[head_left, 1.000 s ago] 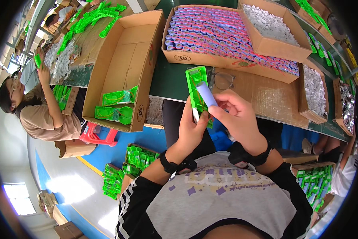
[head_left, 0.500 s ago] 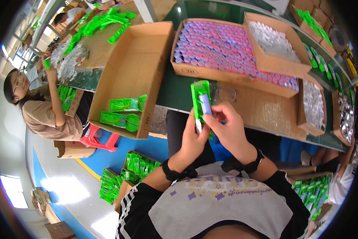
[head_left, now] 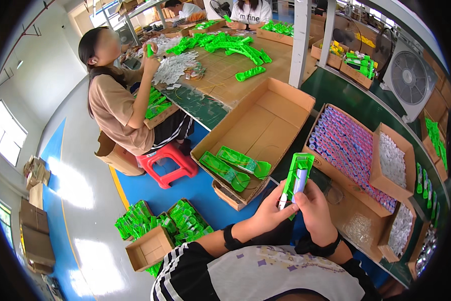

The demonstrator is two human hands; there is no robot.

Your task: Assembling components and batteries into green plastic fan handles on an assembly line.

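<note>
Just before the large cardboard box (head_left: 265, 125), both hands grip a green holder (head_left: 296, 173); left hand (head_left: 271, 210) fingers clamp its base, right hand (head_left: 313, 210) presses in a pale cylinder (head_left: 299, 181). Seating it fully likely comes next.

The part held above the long cardboard box (head_left: 265, 120) is bright green (head_left: 296, 175), with a pale lilac-white cylinder (head_left: 299, 181) in it. The box is plain brown; two green parts (head_left: 233, 165) lie inside. Right of it, a tray of purple-and-pink cylinders (head_left: 345, 148). Left of it, a red stool (head_left: 167, 163) on the blue floor (head_left: 195, 193).
</note>
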